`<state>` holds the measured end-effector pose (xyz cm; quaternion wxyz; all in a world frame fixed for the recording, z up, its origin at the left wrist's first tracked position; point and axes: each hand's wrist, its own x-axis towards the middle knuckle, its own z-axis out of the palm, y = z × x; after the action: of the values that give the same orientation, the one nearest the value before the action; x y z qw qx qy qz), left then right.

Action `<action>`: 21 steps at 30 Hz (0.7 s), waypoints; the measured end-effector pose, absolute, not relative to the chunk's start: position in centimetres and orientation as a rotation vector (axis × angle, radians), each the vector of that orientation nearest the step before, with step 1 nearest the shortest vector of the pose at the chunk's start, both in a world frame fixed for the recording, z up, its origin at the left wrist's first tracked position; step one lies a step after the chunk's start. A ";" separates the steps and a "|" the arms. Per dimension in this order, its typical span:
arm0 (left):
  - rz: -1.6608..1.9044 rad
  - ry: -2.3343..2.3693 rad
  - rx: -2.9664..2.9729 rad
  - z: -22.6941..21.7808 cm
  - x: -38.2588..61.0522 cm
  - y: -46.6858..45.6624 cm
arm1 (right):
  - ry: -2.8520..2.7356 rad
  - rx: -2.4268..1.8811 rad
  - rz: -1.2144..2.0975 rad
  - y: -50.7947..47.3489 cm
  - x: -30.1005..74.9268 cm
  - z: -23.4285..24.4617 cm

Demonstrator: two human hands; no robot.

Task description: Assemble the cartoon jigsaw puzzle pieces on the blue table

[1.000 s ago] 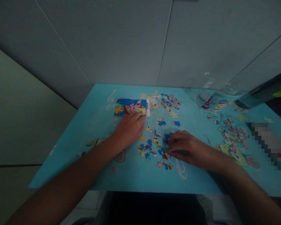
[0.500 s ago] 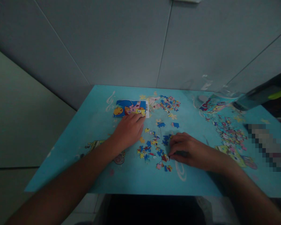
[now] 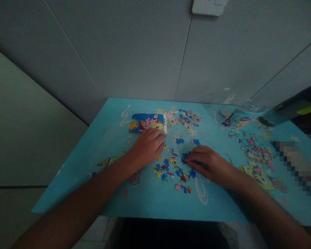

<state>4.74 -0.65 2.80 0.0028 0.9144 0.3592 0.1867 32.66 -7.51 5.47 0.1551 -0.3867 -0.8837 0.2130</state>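
My left hand (image 3: 150, 147) lies flat with fingers stretched out, its fingertips at the lower edge of a picture packet (image 3: 145, 121) showing cartoon figures on blue. Opposite it, my right hand (image 3: 207, 159) has thumb and fingers brought together on a small blue puzzle piece (image 3: 184, 158), partly hidden by the fingertips. Between and below the hands are scattered loose puzzle pieces (image 3: 166, 169) in blue, yellow and red. Two blue pieces, one a flat-edged puzzle piece (image 3: 195, 141), lie above my right hand.
A heap of small pieces (image 3: 190, 118) lies at the back, beside the packet. More pieces (image 3: 256, 148) spread at the right near a clear plastic container (image 3: 245, 116) and a dark bottle (image 3: 290, 108). A pixelated object (image 3: 298, 166) sits on the blue table (image 3: 80, 186); a wall is behind.
My right hand has shifted from the red-brown piece lower down to the blue pieces above it. My left hand stays by the packet. The view has tilted slightly upward.
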 end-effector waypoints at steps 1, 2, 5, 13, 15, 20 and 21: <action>0.578 1.061 2.874 2.9 4.8 -0.7 | -2.534 -1.113 0.606 -7.5 32.6 5.5; 0.566 0.999 2.881 2.9 4.8 -0.8 | -2.536 -1.113 0.601 -7.5 32.5 5.5; 0.544 0.892 2.888 3.0 4.8 -0.9 | -2.541 -1.104 0.579 -7.5 32.3 5.5; 0.523 0.804 2.924 3.3 5.1 -1.0 | -2.536 -1.107 0.555 -7.6 32.3 5.7; 0.516 0.805 2.920 3.3 5.2 -1.0 | -2.541 -1.120 0.563 -7.6 32.3 5.6; 0.511 0.796 2.945 3.1 5.3 -1.0 | -2.546 -1.132 0.567 -7.6 32.2 5.6; 0.508 0.788 2.967 3.1 5.3 -0.9 | -2.541 -1.125 0.564 -7.6 32.1 5.6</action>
<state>5.29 -0.93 3.10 0.0149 0.9534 0.2533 0.1632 32.15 -7.57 5.56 0.1524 -0.3923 -0.8856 0.1964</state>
